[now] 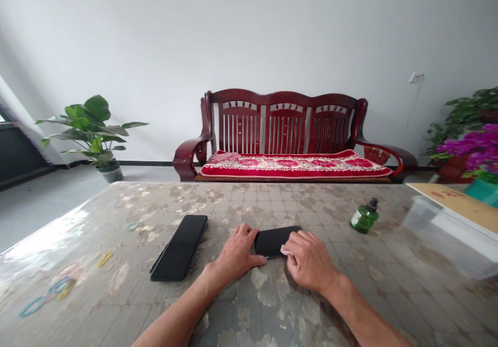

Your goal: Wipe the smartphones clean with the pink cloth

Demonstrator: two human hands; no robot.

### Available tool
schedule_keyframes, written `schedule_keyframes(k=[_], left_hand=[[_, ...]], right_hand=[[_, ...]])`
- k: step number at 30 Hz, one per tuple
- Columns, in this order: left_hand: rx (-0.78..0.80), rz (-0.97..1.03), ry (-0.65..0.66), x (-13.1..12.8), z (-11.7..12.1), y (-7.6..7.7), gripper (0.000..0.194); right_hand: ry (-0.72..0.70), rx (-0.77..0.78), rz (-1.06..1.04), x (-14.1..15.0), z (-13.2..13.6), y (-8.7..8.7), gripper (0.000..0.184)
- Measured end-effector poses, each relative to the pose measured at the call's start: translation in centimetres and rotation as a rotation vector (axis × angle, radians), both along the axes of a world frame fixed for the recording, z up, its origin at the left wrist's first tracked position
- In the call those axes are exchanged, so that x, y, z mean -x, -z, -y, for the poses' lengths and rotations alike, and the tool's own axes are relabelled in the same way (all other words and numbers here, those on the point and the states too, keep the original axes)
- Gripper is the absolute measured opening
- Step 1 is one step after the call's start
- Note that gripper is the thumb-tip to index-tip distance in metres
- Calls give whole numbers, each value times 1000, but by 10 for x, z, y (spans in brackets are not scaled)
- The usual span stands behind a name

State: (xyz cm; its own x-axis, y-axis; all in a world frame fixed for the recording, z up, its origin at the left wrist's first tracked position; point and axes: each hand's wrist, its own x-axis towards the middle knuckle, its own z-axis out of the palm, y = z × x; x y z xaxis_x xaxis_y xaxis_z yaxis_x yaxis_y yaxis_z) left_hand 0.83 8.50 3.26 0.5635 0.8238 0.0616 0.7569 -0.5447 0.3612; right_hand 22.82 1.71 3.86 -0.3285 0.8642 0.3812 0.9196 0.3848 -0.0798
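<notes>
A black smartphone (pixel 270 240) lies sideways on the patterned tablecloth (pixel 249 310) in front of me. My left hand (pixel 237 251) grips its left end between thumb and fingers. Curled over the phone's right end, my right hand (pixel 311 260) holds a small pale pink cloth (pixel 286 251) against or just above the screen. Most of the cloth is hidden inside the fingers. To the left of my hands lies a larger black slab (pixel 181 248), which looks like another phone, perhaps with a second one under it.
A green pump bottle (pixel 364 218) stands at the right, beside a clear plastic box (pixel 447 235) with a tan board on it. Coloured rubber bands (pixel 62 287) lie at the left. Beyond the table are a wooden bench (pixel 284 124) and a potted plant (pixel 97 132).
</notes>
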Motion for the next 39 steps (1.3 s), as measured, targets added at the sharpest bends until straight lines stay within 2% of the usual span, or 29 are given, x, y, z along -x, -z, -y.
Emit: schedule_keyframes(k=[5, 10, 13, 16, 21, 28, 35, 39], left_hand=[[0, -9, 11, 0, 0, -1, 56], [-12, -22, 26, -1, 1, -2, 56], [-10, -27, 26, 0, 1, -2, 57], [-14, -24, 30, 0, 0, -1, 58], [-18, -20, 26, 0, 0, 0, 58], [-28, 6, 27, 0, -1, 2, 54], [-28, 1, 25, -1, -2, 0, 56], [-21, 12, 22, -1, -2, 1, 58]], right_hand=[[16, -18, -10, -1, -1, 2, 15], [-116, -13, 16, 17, 3, 4, 14], [-164, -22, 27, 14, 2, 4, 14], [-135, -40, 24, 0, -2, 5, 13], [7, -60, -9, -15, -7, 6, 13], [-97, -18, 17, 6, -3, 6, 16], [215, -15, 11, -18, -20, 4, 22], [258, 1, 40, -12, -29, 5, 19]])
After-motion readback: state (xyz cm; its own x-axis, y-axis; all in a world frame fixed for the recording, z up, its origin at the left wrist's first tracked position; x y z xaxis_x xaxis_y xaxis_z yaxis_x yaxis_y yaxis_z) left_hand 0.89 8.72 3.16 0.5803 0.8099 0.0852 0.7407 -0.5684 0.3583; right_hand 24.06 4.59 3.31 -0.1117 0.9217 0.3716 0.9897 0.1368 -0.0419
